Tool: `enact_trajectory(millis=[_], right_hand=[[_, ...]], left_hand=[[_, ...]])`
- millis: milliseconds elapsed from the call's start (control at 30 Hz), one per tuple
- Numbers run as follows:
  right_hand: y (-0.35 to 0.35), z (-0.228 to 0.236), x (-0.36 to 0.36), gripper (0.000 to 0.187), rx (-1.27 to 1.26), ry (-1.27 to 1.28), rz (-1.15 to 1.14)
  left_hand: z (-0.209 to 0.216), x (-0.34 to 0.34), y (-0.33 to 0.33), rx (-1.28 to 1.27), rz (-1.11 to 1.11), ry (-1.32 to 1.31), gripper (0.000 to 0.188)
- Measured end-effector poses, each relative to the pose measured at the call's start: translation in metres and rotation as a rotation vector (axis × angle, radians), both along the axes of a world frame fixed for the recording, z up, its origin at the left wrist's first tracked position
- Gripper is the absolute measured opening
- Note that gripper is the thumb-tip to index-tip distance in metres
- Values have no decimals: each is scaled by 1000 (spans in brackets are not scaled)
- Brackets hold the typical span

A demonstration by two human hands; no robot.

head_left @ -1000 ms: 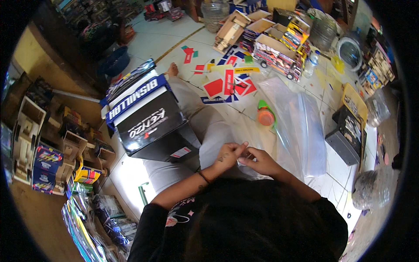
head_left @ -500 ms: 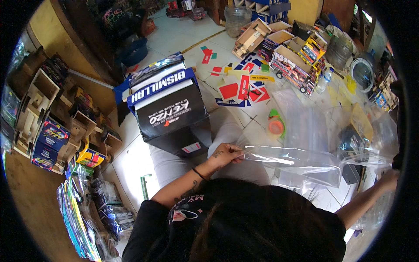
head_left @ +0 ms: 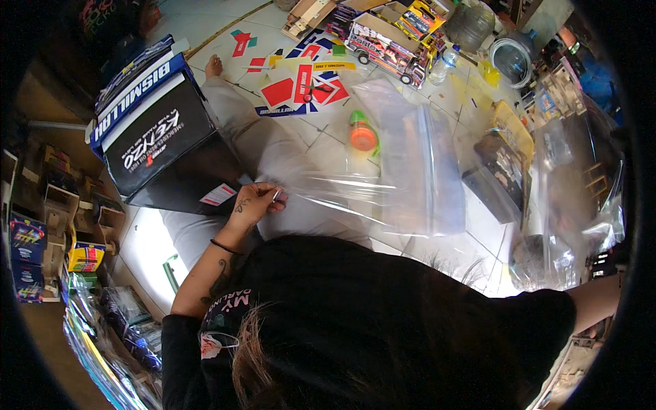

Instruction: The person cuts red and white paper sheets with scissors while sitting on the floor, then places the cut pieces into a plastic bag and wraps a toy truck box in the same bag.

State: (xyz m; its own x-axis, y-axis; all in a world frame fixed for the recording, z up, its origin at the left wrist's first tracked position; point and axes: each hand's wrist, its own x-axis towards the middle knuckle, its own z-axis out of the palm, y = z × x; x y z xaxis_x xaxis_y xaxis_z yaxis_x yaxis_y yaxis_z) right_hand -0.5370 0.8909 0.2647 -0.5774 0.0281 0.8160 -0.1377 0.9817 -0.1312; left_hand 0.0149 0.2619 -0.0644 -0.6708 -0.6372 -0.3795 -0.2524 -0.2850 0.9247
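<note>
My left hand (head_left: 258,203) is closed in a pinch on one end of a clear plastic bag (head_left: 355,195). The film stretches from these fingers across my lap toward the right, glossy and creased. A small shiny bit shows at my fingertips, too small to name. My right forearm (head_left: 598,303) runs off the right edge, so that hand is out of sight. Close to my left hand, a black toy truck box (head_left: 174,147) with a blue lettered board on top leans against my leg. More clear plastic sheeting (head_left: 437,157) lies on the tiles beyond the stretched film.
An orange and green round thing (head_left: 363,137) sits on the floor ahead. Colourful cut pieces (head_left: 277,92) and scissors (head_left: 321,89) lie farther off, near a wooden toy truck (head_left: 383,48). A yellow tray (head_left: 514,133) and crumpled clear plastic (head_left: 547,256) are at right. Toy trucks (head_left: 27,256) line the left.
The view has swung to the right, so the box and floor items sit farther left. My right hand has left the picture. My left hand still pinches the plastic.
</note>
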Motion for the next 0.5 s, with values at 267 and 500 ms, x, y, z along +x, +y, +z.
enact_trajectory(millis=[267, 500], right_hand=[[-262, -158, 187, 25, 476, -663, 1134], [-357, -275, 279, 28, 1150, -1575, 1014]], left_hand=[[14, -9, 15, -31, -176, 6, 27], [8, -8, 21, -103, -92, 138, 20]])
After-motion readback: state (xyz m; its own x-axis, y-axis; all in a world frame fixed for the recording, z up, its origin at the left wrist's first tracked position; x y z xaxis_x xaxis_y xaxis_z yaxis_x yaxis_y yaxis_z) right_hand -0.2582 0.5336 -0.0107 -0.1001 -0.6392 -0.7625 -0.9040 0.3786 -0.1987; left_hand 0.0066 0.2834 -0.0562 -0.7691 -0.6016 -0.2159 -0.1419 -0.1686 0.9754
